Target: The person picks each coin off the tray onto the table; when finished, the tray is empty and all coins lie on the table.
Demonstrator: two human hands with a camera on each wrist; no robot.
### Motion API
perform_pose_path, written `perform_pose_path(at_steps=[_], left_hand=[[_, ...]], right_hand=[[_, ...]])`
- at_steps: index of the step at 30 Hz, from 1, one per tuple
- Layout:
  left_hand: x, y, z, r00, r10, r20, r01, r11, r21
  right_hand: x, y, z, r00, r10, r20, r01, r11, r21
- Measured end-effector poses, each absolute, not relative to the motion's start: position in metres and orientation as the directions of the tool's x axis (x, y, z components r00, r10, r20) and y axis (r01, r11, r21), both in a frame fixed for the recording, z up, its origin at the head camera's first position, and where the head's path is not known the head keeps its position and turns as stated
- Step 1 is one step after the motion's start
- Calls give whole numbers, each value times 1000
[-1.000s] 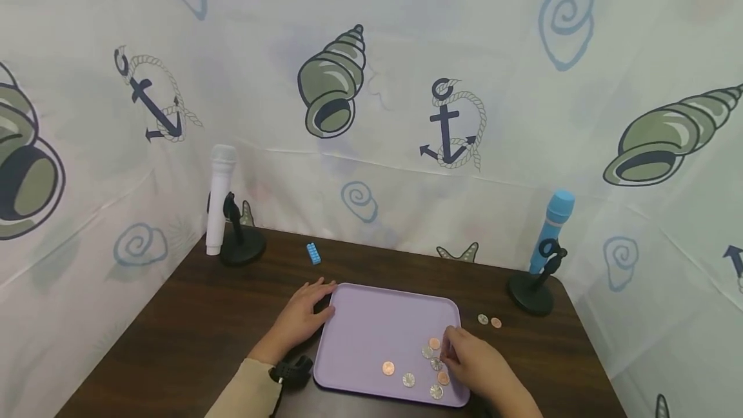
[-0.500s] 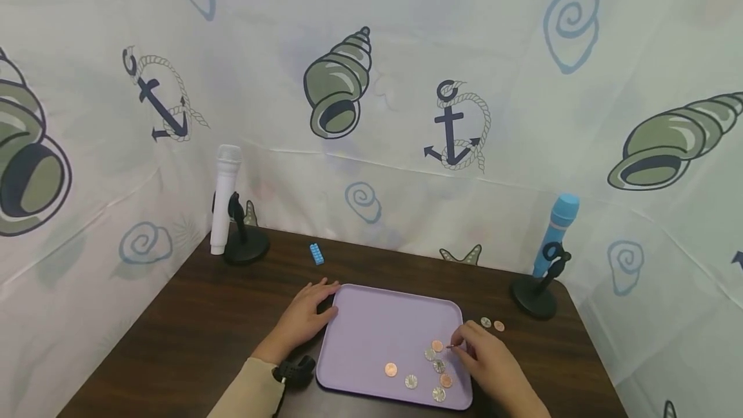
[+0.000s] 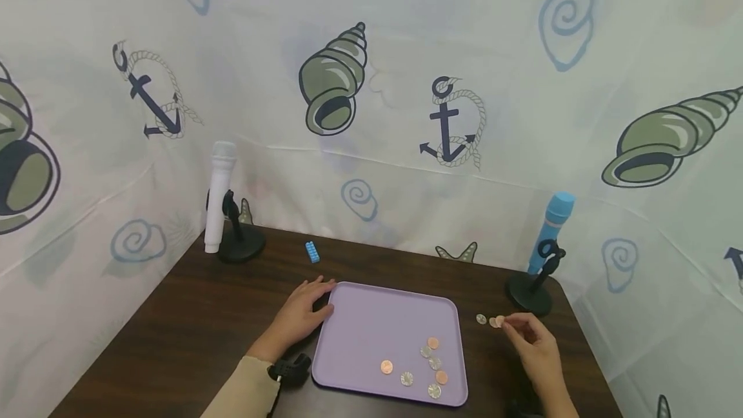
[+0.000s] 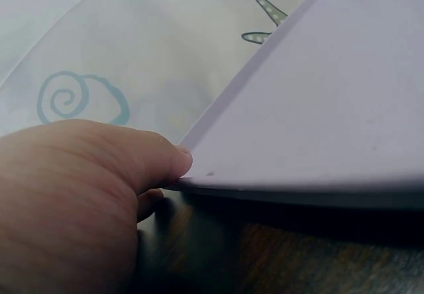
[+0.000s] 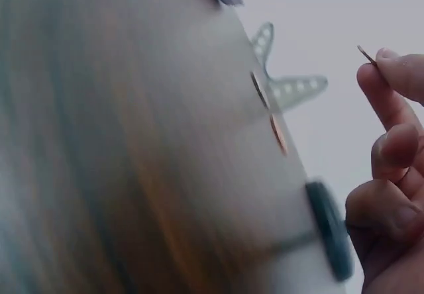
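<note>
My left hand point(image 3: 300, 312) lies at the left side of a lilac tray point(image 3: 377, 321), its fingers extended and touching the rim. In the left wrist view its thumb point(image 4: 162, 158) rests on the tray's edge. My right hand point(image 3: 534, 344) is off the tray's right side, pinching a copper-coloured coin point(image 5: 366, 55) between thumb and index finger. Just left of these fingertips, a silver coin point(image 3: 481, 318) and another copper-coloured coin point(image 3: 493, 322) lie on the table. Several copper and silver coins, among them a silver one point(image 3: 407, 378), lie in the tray's near right part.
A blue toy brick point(image 3: 312, 251) lies behind the tray on the dark wood table point(image 3: 191, 321). At the back left stands a white microphone point(image 3: 218, 199) on a black stand; a blue microphone point(image 3: 547, 231) on another stand is at the back right. Patterned cloth point(image 3: 261, 50) hangs behind.
My right hand has lifted a coin from the tray's right side and carried it right, over to the two coins on the table. The left hand stays at the tray's edge.
</note>
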State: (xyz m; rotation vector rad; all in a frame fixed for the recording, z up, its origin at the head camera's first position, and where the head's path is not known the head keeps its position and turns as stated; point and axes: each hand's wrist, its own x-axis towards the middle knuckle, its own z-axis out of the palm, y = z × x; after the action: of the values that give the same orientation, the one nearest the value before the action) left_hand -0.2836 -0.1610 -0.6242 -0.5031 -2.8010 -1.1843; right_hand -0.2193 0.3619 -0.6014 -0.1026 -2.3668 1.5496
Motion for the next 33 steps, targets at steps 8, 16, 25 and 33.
perform_pose_path(at_steps=[8, 16, 25, 33], left_hand=[[-286, -160, -625, -946, 271, 176, 315, 649, 692], [-286, -159, -625, -945, 278, 173, 318, 656, 685], [-284, -159, -624, -951, 261, 166, 301, 656, 692], [-285, -160, -623, -953, 263, 149, 291, 662, 691]], right_hand=[[-220, 389, -613, -938, 344, -38, 115, 208, -971], [-219, 390, -614, -944, 320, -84, 165, 235, -958], [-221, 389, -614, -943, 319, -89, 177, 259, -949], [-223, 389, -614, -947, 302, -108, 207, 315, -926]])
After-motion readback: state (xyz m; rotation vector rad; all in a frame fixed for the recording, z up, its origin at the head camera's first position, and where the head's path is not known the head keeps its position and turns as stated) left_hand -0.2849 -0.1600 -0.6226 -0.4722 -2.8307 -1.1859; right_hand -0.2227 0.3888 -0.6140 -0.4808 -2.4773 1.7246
